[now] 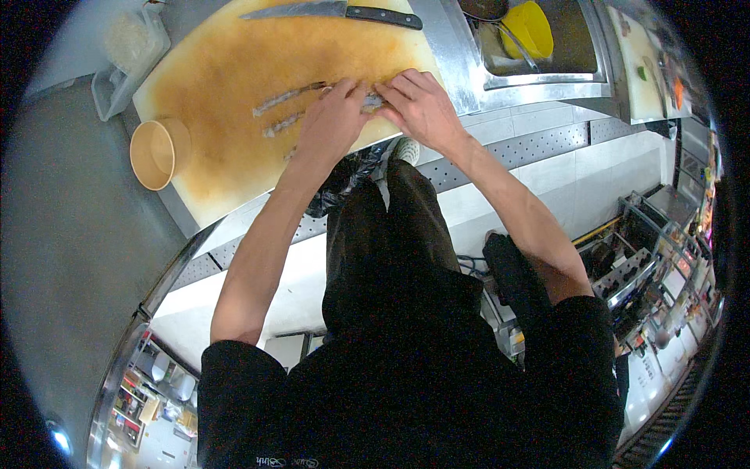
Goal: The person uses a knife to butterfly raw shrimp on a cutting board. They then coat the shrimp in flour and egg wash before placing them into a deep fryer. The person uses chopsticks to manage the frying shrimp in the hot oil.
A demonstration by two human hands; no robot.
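Note:
Both hands are over a stained white cutting board (228, 64). Between the fingertips of my left hand (331, 126) and my right hand (419, 105) lies a slim grey piece of raw food (372, 101), possibly a peeled prawn. The fingers pinch it from either side, close to the board's surface. Left of my left hand rests a long grey strip (287, 99) with a dark end. A second strip (284, 125) lies below it, partly covered by that hand. The tip of another pale piece (290, 153) shows beside my left wrist.
A black-handled kitchen knife (384, 17) lies along the board's far edge. At the left stand a tan paper bowl (153, 155) and a clear plastic container (158, 38) with whitish contents. A sink (545, 73) at the right holds a yellow tub (530, 29). Black plastic bag (328, 199) hangs below the board.

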